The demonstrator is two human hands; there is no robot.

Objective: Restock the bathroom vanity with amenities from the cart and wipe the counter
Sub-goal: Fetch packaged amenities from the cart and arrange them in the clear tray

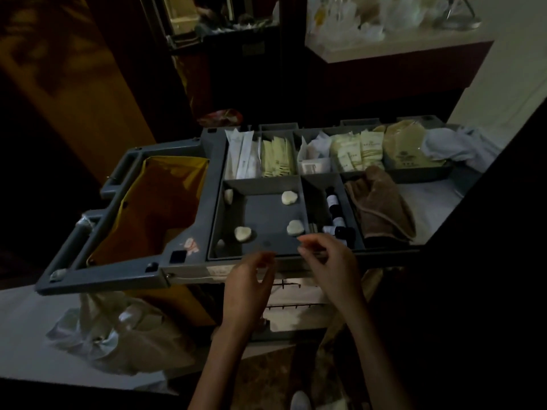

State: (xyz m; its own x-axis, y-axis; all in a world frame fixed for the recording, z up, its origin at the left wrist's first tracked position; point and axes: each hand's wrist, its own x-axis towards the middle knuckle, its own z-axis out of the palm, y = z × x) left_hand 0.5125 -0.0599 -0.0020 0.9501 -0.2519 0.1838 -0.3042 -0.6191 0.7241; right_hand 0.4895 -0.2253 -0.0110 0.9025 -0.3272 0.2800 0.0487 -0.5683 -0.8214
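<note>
A grey housekeeping cart (189,161) stands before me with a divided top tray. Its near compartment (257,220) holds several small white wrapped soaps (289,198). Small dark bottles (333,202) lie in the narrow bin beside it. Cream sachets (276,161) and white packets (241,155) fill the far bins. My left hand (247,287) hovers at the tray's front edge, fingers relaxed and holding nothing. My right hand (327,261) is just over the front rim near the bottles, fingers loosely curled, nothing visibly in them.
A yellow rubbish bag (154,208) hangs in the cart's left frame. A folded brown cloth (381,208) and a white cloth (455,146) lie on the cart's right side. A lit counter (393,48) with wrapped items is at the back right. The room is dim.
</note>
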